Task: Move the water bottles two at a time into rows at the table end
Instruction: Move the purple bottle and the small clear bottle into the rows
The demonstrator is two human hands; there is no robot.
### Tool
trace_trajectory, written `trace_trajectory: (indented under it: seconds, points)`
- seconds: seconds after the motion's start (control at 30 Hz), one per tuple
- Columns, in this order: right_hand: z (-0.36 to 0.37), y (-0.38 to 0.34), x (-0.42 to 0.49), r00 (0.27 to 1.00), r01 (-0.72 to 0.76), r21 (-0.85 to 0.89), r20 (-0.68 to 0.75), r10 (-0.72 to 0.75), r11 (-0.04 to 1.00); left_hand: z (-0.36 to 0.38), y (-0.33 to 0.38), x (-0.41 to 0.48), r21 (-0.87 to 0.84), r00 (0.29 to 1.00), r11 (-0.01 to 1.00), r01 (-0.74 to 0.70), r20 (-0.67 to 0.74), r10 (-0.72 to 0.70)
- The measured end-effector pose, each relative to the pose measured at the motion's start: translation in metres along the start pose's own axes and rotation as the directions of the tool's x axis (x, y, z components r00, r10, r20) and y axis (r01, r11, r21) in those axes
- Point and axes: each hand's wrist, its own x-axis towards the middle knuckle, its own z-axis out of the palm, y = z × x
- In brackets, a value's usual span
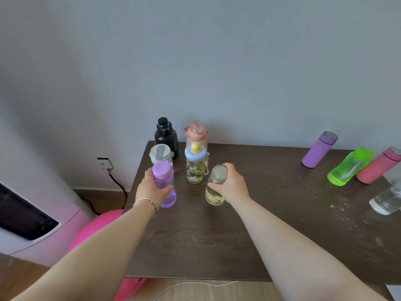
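My left hand [149, 190] grips a clear purple bottle [166, 187] with a lilac cap, upright at the table's left end. My right hand [232, 183] grips a yellow jar-like bottle [214, 192] with a metal lid, upright beside it. Behind them stand two rows: a grey-lidded bottle [160, 154] and a patterned bottle with a blue-yellow cap [195, 168], then a black bottle [166, 135] and a pink bottle [196, 133] by the wall. At the right lie a purple flask [319, 149], a green bottle [349, 166], a pink flask [378, 166] and a clear bottle [388, 198].
The dark wooden table [238, 235] stands against a grey wall. Left of it are a white appliance [32, 224], a wall socket with a black cable [106, 165] and a pink object [97, 229] on the floor. A white cord [184, 285] runs below the front edge.
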Motion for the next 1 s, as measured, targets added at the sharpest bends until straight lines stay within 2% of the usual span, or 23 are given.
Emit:
trace_trajectory:
  seconds: [0.47,1.0]
  points:
    - [0.091,-0.04,0.017,0.999,-0.016,-0.045,0.051,0.018,0.999,-0.021,-0.061,0.051,0.004,0.995,1.0,0.017,0.1,-0.017]
    - [0.112,-0.037,0.018,0.998,-0.057,-0.043,0.013,0.057,0.997,-0.015,-0.069,0.068,-0.01,0.988,0.999,-0.04,0.15,0.041]
